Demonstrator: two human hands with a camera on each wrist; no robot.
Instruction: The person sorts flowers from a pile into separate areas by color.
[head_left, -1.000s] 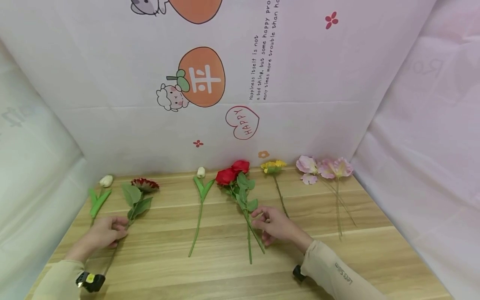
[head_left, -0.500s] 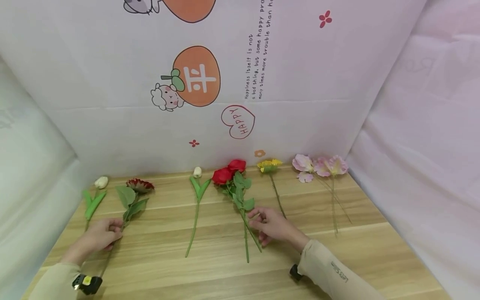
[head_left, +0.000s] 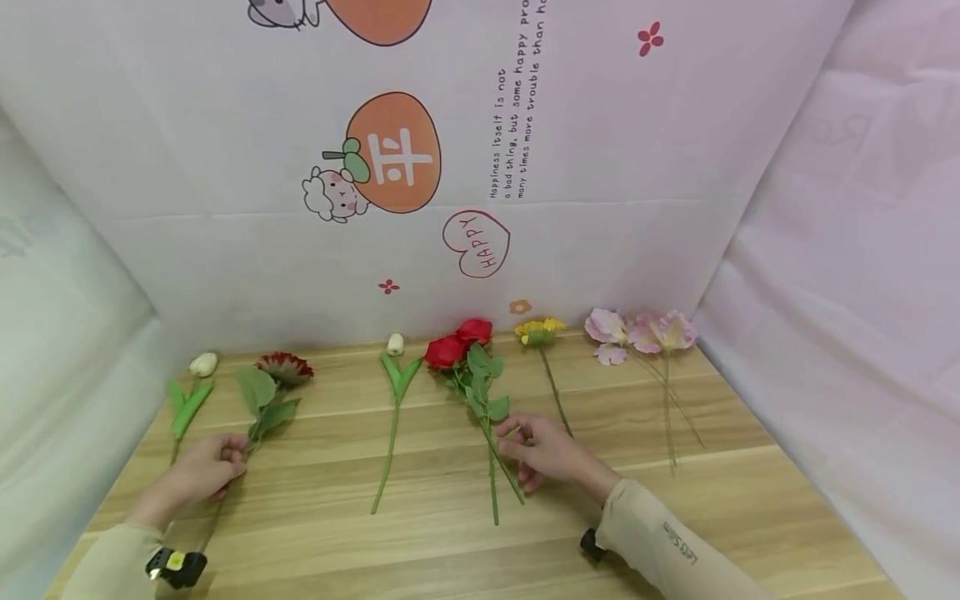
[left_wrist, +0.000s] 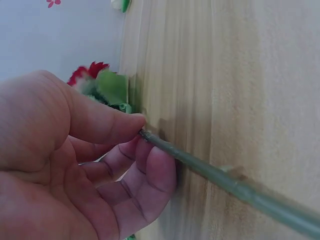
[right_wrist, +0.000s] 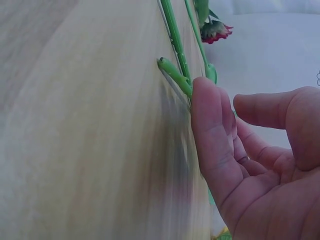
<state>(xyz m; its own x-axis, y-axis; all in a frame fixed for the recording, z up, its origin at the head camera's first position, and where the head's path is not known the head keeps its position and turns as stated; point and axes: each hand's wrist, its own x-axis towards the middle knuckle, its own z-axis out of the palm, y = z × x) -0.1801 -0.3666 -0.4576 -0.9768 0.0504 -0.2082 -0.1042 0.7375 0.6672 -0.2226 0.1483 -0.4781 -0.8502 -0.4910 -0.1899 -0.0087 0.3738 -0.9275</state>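
Observation:
My left hand (head_left: 206, 467) pinches the stem of a dark red daisy-like flower (head_left: 283, 368) between thumb and fingertips. In the left wrist view the green stem (left_wrist: 230, 185) runs from the fingertips down to the right, close over the wood. My right hand (head_left: 547, 450) is beside two crossed red roses (head_left: 459, 343), its fingers loosely bent. The right wrist view has the thumb apart from the fingers, with fingertips right at the green rose stems (right_wrist: 176, 45) and nothing between them. A white tulip (head_left: 202, 364) lies left of the dark red flower, its lower stem partly hidden by the left hand.
Along the back of the wooden table (head_left: 322, 517) lie another white tulip (head_left: 395, 450), a yellow flower (head_left: 538, 332) and pale pink flowers (head_left: 663, 333) with thin stems. A white printed cloth (head_left: 600, 167) stands behind, and cloth walls rise at both sides.
The head view has shifted slightly, so everything sits a little further left than a second ago. The dark red flower head has tipped slightly right and up; the right hand stays by the roses.

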